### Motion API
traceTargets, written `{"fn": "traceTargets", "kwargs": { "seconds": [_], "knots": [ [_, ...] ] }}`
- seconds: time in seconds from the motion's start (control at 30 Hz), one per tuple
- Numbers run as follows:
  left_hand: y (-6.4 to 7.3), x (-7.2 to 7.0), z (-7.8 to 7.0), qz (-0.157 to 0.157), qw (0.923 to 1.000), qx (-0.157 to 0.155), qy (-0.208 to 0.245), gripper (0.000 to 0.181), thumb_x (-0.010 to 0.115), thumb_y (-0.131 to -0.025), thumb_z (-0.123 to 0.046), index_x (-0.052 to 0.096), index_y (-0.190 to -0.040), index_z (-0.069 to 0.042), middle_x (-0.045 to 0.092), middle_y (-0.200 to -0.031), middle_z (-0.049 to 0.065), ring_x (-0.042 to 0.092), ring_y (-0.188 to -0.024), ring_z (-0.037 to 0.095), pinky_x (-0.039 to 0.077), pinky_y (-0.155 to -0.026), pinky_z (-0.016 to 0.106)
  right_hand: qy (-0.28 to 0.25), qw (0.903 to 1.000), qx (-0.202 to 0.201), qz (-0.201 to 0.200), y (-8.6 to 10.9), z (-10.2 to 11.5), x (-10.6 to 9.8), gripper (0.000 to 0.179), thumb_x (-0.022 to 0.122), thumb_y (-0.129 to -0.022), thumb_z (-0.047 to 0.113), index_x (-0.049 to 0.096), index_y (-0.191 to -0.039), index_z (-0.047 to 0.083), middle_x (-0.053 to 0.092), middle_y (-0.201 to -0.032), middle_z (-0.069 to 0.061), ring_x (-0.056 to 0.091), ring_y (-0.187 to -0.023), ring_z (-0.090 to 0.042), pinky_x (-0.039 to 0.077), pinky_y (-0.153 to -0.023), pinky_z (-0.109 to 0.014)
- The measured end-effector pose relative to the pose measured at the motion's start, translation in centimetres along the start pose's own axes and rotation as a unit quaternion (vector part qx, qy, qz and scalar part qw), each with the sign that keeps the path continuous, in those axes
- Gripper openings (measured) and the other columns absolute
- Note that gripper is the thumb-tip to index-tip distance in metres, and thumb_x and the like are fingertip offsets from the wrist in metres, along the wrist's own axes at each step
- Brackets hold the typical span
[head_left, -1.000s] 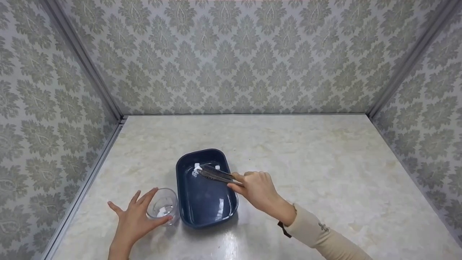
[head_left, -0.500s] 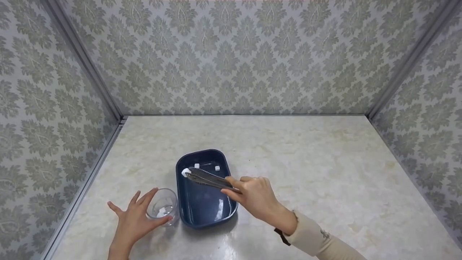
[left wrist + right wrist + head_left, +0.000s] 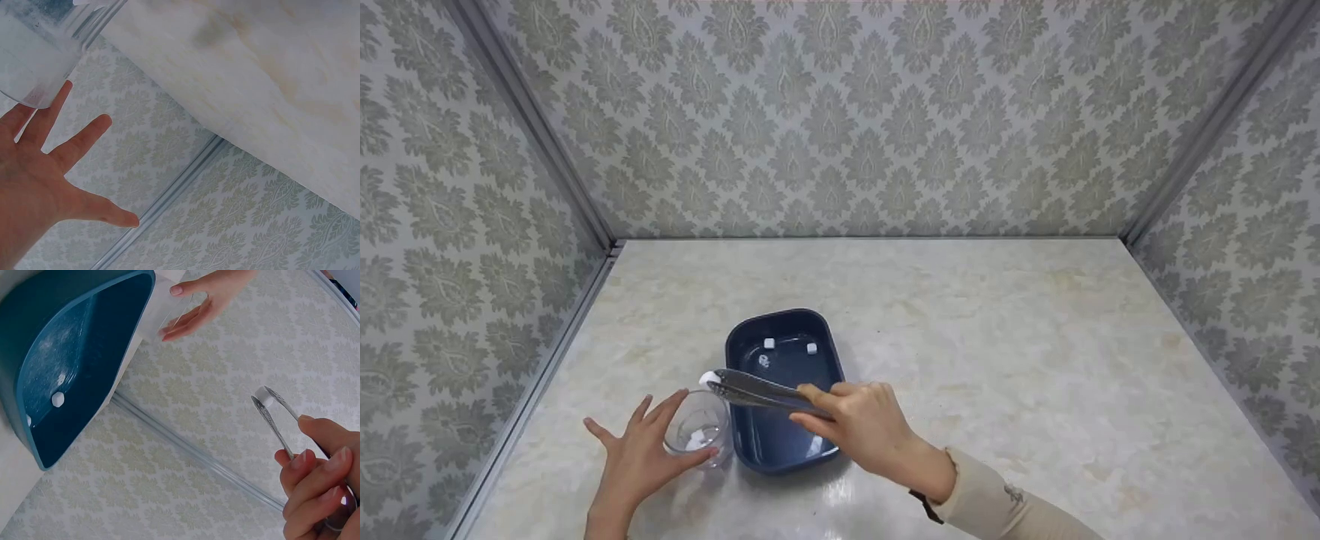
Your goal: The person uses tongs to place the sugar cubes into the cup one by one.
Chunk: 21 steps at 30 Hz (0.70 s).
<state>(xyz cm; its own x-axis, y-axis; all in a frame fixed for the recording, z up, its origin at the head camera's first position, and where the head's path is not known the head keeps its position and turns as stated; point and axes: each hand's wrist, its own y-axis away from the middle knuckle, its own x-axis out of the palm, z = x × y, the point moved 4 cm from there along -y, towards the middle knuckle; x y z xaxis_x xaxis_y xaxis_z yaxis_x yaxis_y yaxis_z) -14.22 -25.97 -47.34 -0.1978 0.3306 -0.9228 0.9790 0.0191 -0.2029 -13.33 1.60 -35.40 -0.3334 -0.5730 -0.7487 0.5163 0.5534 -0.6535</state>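
Note:
My left hand (image 3: 639, 459) holds a clear glass (image 3: 701, 420) between thumb and forefinger, its other fingers spread; white cubes lie at the glass's bottom. In the left wrist view the glass (image 3: 34, 62) is partly cut off. My right hand (image 3: 877, 427) grips metal tongs (image 3: 769, 391). Pinched in their tips is a white sugar cube (image 3: 709, 378), above the glass's far rim. The right wrist view shows that cube (image 3: 264, 396) between the tong tips. Beside the glass stands a dark blue dish (image 3: 787, 435), partly under the tongs.
Two loose white cubes, one at the far left (image 3: 769, 343) and one at the far right (image 3: 811, 349), lie in the dish. Near them is a whitish mark (image 3: 764, 361). The marbled table (image 3: 997, 337) meets patterned walls (image 3: 840, 150) at its back and sides.
The right hand has carried the tongs and a white cube leftward and nearer, from inside the dish to above the glass. The left hand and glass have stayed put.

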Motion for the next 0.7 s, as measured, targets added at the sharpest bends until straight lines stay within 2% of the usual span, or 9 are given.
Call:
{"fn": "traceTargets", "kwargs": {
  "seconds": [0.1,0.27,0.4,0.53,0.7],
  "knots": [
    [0.0,0.0,-0.1,0.003,1.0000,-0.002,-0.002,0.095,0.063,-0.055,-0.073,0.046,-0.130,-0.018,0.056,-0.124,0.010,0.037,-0.124,0.043,-0.029,-0.085,0.068,0.012,0.9998,-0.015,-0.002,-0.3,0.6,0.4,0.023,0.062,-0.081,0.038,0.070,-0.093,0.020,0.049,-0.048,0.006,0.031,-0.037,0.000,0.015,-0.037,-0.010],
    [-0.1,0.1,-0.1,0.011,0.9999,-0.003,-0.004,0.096,0.063,-0.055,-0.073,0.047,-0.129,-0.014,0.054,-0.126,0.011,0.036,-0.125,0.042,-0.025,-0.085,0.071,0.032,0.9989,-0.034,0.005,-0.9,1.3,1.0,0.025,0.063,-0.078,0.041,0.071,-0.091,0.021,0.051,-0.049,0.007,0.034,-0.037,-0.002,0.010,-0.037,-0.011],
    [-0.1,0.0,-0.1,0.011,0.9999,-0.002,-0.004,0.096,0.063,-0.055,-0.073,0.048,-0.128,-0.013,0.054,-0.126,0.013,0.036,-0.124,0.044,-0.024,-0.085,0.072,0.033,0.9977,-0.050,0.033,-1.2,1.6,1.6,0.026,0.062,-0.079,0.041,0.070,-0.093,0.020,0.055,-0.052,0.007,0.037,-0.038,-0.001,0.013,-0.036,-0.012],
    [-0.1,0.0,-0.1,0.011,0.9999,-0.004,0.005,0.098,0.063,-0.055,-0.073,0.046,-0.130,-0.013,0.054,-0.125,0.014,0.035,-0.124,0.045,-0.028,-0.085,0.069,0.049,0.9944,-0.073,0.059,-1.7,1.7,2.0,0.026,0.059,-0.081,0.041,0.068,-0.092,0.019,0.055,-0.053,0.007,0.037,-0.039,-0.002,0.016,-0.034,-0.014],
    [0.0,-0.1,0.0,0.009,0.9999,-0.006,0.012,0.097,0.063,-0.055,-0.073,0.045,-0.131,-0.016,0.054,-0.126,0.011,0.035,-0.124,0.045,-0.030,-0.085,0.066,0.086,0.9885,-0.088,0.088,-2.4,1.7,2.7,0.027,0.054,-0.084,0.044,0.067,-0.091,0.022,0.052,-0.051,0.007,0.036,-0.038,-0.005,0.012,-0.036,-0.017]
  ]
}}
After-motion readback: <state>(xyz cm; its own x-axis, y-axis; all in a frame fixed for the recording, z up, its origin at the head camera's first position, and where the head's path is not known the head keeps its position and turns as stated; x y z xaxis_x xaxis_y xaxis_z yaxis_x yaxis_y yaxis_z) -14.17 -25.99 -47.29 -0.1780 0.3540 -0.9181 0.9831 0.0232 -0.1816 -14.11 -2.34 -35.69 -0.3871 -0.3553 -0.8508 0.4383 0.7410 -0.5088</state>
